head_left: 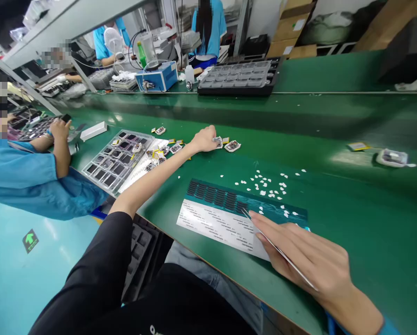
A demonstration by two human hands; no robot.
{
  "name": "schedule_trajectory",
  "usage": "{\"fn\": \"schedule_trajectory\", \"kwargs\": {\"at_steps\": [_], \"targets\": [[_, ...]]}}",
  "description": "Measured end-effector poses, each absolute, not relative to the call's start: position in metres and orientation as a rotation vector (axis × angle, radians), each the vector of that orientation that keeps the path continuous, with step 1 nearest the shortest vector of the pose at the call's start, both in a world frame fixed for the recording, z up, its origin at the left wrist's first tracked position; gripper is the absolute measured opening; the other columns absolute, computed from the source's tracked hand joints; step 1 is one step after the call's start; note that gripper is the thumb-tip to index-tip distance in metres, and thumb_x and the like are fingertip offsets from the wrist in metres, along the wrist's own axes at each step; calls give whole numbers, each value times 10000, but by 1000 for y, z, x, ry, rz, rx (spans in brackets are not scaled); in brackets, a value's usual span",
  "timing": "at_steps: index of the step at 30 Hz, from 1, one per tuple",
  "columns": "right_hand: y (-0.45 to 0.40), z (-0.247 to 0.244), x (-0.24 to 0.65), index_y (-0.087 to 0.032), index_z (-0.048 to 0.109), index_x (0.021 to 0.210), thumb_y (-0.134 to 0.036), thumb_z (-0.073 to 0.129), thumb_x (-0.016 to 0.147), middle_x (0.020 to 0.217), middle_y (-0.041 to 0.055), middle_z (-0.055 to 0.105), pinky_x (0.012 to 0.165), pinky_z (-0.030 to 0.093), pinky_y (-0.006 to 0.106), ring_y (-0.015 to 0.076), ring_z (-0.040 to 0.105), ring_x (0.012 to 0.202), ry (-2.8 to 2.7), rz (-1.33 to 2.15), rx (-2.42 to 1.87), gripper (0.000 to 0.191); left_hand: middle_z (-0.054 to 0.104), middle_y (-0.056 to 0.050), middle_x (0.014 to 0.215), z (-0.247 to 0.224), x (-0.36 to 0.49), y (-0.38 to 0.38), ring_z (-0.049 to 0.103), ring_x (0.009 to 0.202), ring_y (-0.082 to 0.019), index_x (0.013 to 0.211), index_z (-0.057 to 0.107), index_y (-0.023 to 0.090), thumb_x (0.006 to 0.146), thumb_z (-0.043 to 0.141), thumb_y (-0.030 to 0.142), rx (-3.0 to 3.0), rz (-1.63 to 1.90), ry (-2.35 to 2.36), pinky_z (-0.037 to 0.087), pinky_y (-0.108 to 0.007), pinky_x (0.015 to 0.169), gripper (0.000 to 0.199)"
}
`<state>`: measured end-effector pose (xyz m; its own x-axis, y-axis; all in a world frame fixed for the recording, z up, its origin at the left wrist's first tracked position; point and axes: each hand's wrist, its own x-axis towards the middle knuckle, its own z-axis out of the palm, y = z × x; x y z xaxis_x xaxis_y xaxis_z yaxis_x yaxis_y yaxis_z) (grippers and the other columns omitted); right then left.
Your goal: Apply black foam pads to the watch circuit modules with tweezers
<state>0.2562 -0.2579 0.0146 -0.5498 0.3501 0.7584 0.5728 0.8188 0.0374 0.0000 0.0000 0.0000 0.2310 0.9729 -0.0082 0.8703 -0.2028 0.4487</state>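
My left hand point(205, 139) reaches across the green bench, its fingers closed at a small white-edged electronic unit point(217, 141) with a yellow-edged battery point(225, 140) beside it. Another white-edged unit point(232, 146) lies just to the right. In my right hand point(302, 253) is a pair of thin metal tweezers point(281, 255), pinched along the fingers. The tips touch or hover over the right end of the rows of black stickers point(217, 196) on a teal sheet. A white printed backing strip point(213, 222) lies along its near side, partly under my right hand.
White peeled tabs point(263, 192) are scattered beyond the sheet. Right lies another unit point(393, 158) with a battery point(358, 146). Left are a clear compartment tray point(112, 160) and several units on paper. A co-worker's hand point(60, 129) works at far left. Black trays point(239, 77) stand on the back shelf.
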Motion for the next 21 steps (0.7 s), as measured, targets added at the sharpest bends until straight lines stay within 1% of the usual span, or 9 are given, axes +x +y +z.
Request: {"fn": "schedule_trajectory", "kwargs": {"at_steps": [3, 5, 7, 9, 12, 15, 17, 19, 21], "targets": [[-257, 14, 256, -167, 378, 1597, -25, 706, 886, 1067, 19, 797, 649, 562, 266, 125, 687, 665, -2206, -363, -683, 796, 764, -115, 1036, 4, 4, -15, 691, 986, -248, 1179, 653, 132, 864, 639, 70, 2158, 521, 1629, 514, -358, 922, 322], [-257, 15, 257, -202, 361, 1610, -38, 689, 902, 1078, 7, 795, 653, 568, 258, 124, 695, 675, -2216, -354, -706, 798, 768, -81, 966, 7, 6, -27, 697, 960, -241, 1117, 663, 158, 830, 601, 24, 2166, 610, 1565, 500, -351, 917, 322], [-255, 14, 257, -223, 368, 1608, -50, 666, 915, 1105, 4, 792, 667, 578, 257, 131, 714, 724, -2222, -333, -743, 774, 765, -69, 958, 9, 10, -41, 704, 975, -227, 996, 662, 179, 828, 599, 32, 2161, 699, 1503, 496, -343, 939, 232], [-253, 12, 258, -223, 429, 1575, -52, 636, 922, 1132, 12, 790, 711, 596, 278, 162, 734, 818, -2205, -310, -795, 706, 757, -58, 964, 11, 15, -58, 713, 956, -191, 891, 617, 191, 864, 612, 86, 2135, 776, 1440, 511, -310, 919, 109], [-249, 7, 260, -222, 530, 1485, -30, 603, 920, 1119, 20, 794, 775, 608, 317, 201, 735, 910, -2155, -272, -876, 602, 708, -13, 844, 14, 26, -93, 700, 780, -123, 833, 523, 198, 894, 647, 151, 1880, 939, 1242, 531, -252, 777, 146], [-248, 2, 263, -229, 545, 1455, 2, 575, 929, 925, -9, 785, 718, 584, 270, 158, 717, 795, -2125, -235, -930, 575, 659, 37, 728, 16, 38, -134, 652, 594, -90, 871, 516, 188, 882, 694, 188, 1406, 929, 986, 524, -241, 659, 179], [-248, 0, 265, -248, 545, 1457, 30, 572, 924, 810, -43, 742, 663, 546, 223, 116, 687, 692, -2109, -250, -953, 602, 647, 52, 739, 17, 44, -160, 651, 556, -92, 1003, 579, 174, 900, 682, 204, 1248, 846, 887, 531, -251, 637, 148], [-249, -1, 266, -265, 542, 1465, 26, 623, 911, 746, -75, 711, 608, 501, 187, 78, 644, 605, -2093, -284, -973, 631, 661, 32, 797, 18, 48, -179, 669, 606, -90, 1063, 652, 162, 916, 683, 229, 1179, 759, 801, 546, -252, 670, 164], [-250, -2, 266, -248, 553, 1446, -36, 706, 902, 688, -99, 684, 547, 452, 180, 54, 584, 527, -2090, -308, -987, 603, 699, -4, 867, 17, 50, -192, 680, 703, -95, 1045, 715, 154, 921, 701, 265, 1131, 668, 733, 549, -245, 716, 167]]}}
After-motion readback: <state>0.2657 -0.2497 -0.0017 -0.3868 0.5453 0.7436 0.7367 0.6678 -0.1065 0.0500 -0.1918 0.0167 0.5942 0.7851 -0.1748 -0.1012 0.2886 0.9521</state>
